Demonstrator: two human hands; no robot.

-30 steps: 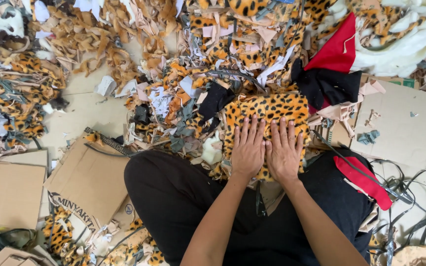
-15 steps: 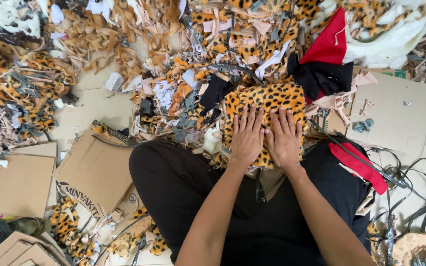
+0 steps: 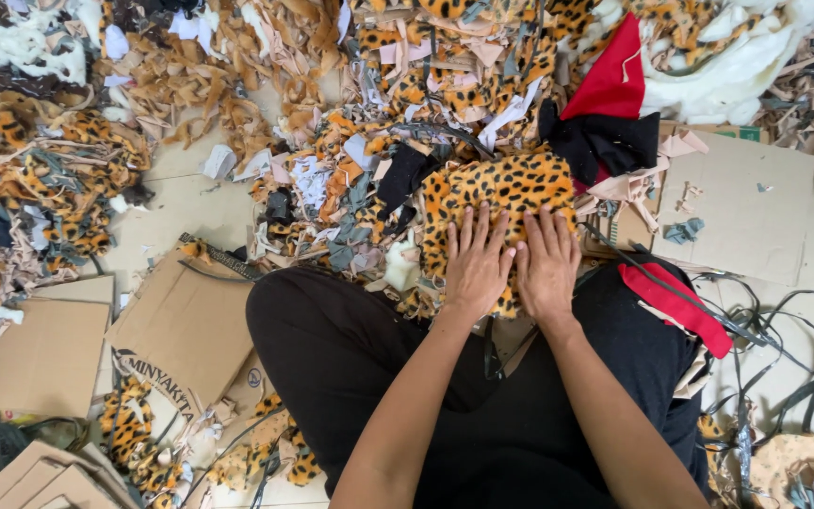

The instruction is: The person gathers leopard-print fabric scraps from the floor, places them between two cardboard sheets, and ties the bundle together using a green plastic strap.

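I sit cross-legged in black trousers on the floor. A piece of leopard-print plush fabric (image 3: 506, 188) lies in front of my knees. My left hand (image 3: 476, 264) and my right hand (image 3: 548, 264) lie flat on it side by side, palms down, fingers spread and pointing away from me. Neither hand grips anything; both press on the near half of the fabric. A red fabric strip (image 3: 675, 306) rests on my right thigh.
Heaps of fabric scraps (image 3: 369, 104) in leopard print, tan and grey cover the floor ahead. Red and black cloth (image 3: 605, 113) lies just beyond the leopard piece. Flat cardboard sheets (image 3: 181, 325) lie at left, another (image 3: 756, 203) at right. Black straps (image 3: 784, 330) trail at right.
Both hands stay flat on the leopard-print fabric in the same pose. The view has shifted slightly; nothing was picked up or let go.
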